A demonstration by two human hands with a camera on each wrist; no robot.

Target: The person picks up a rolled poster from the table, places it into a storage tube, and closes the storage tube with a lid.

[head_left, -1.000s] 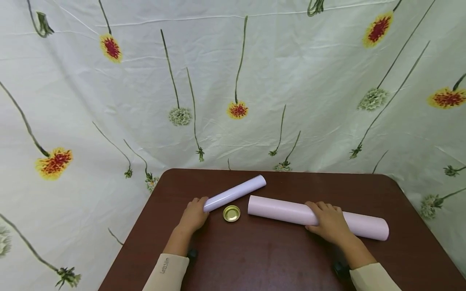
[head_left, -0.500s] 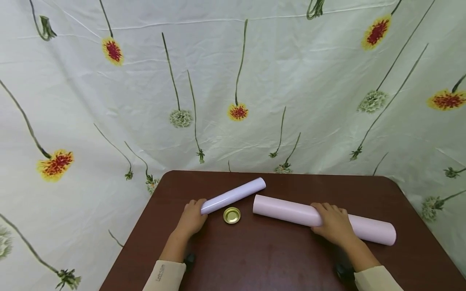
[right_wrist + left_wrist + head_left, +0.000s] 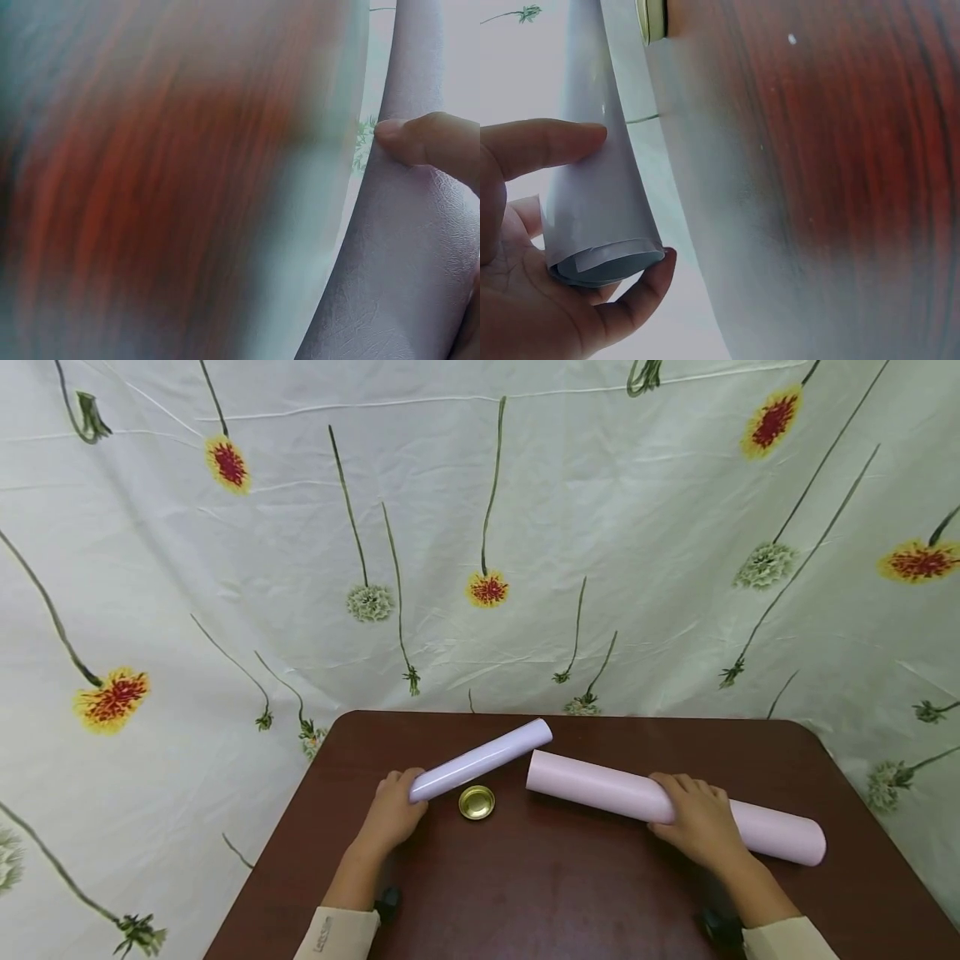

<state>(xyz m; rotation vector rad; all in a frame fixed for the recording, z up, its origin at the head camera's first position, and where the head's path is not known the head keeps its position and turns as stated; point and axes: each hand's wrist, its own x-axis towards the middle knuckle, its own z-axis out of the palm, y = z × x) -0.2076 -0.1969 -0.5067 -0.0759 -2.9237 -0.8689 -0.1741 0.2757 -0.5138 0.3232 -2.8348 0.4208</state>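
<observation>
My left hand grips the near end of a thin, glossy, pale lavender rolled sheet, which slants away to the right. In the left wrist view, thumb and fingers curl round the roll, and its layered open end faces the camera. A thicker pale pink roll lies further right, held around its middle by my right hand. Its surface looks finely grained in the right wrist view, with the thumb laid across it. Between the two rolls' left parts sits a small round gold lid.
Both rolls are over a dark reddish-brown table with rounded far corners. Behind it hangs a pale cloth printed with flowers. The thin roll's far end comes close to the pink roll's left end.
My right hand has moved the pink roll to the right, and its left end has swung slightly away from me. My left hand has shifted a little left with the thin roll's near end.
</observation>
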